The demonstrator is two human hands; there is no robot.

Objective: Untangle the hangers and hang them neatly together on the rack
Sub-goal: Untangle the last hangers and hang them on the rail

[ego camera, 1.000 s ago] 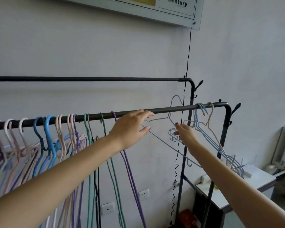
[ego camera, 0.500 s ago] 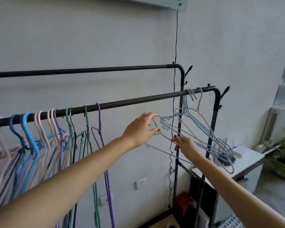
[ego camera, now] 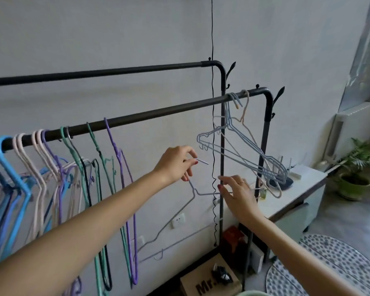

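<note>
Your left hand [ego camera: 175, 165] pinches the hook of a pale wire hanger [ego camera: 181, 218]; thumb and forefinger close on the wire, and the hook's tip sticks out just past your fingertips toward the right. The rest of that hanger hangs tilted below your fingers, its shoulder running down and left toward the wall socket [ego camera: 178, 220] behind it. Your right hand [ego camera: 236, 195] has its fingers spread loosely and lies against the same hanger's upper arm, which passes under the fingertips; whether they actually grip the wire, you cannot tell.

Just beyond your right fingers stand the rack's dark uprights and a black coiled cord [ego camera: 212, 129] that drops down the wall, crossing right between your two hands. Above and to the right of your fingertips, a tangled bunch of blue and pink hangers [ego camera: 244, 150] hooks over the front rail [ego camera: 150, 113] near its bend. Left of your left hand, a row of coloured hangers [ego camera: 58, 174] hangs along the same rail, the purple one nearest your wrist.

Below your right forearm sit a cardboard box [ego camera: 209, 280] and a dotted rug [ego camera: 329, 263]. Farther right, past your fingers, are a white cabinet [ego camera: 297, 195] and a potted plant [ego camera: 355, 174].
</note>
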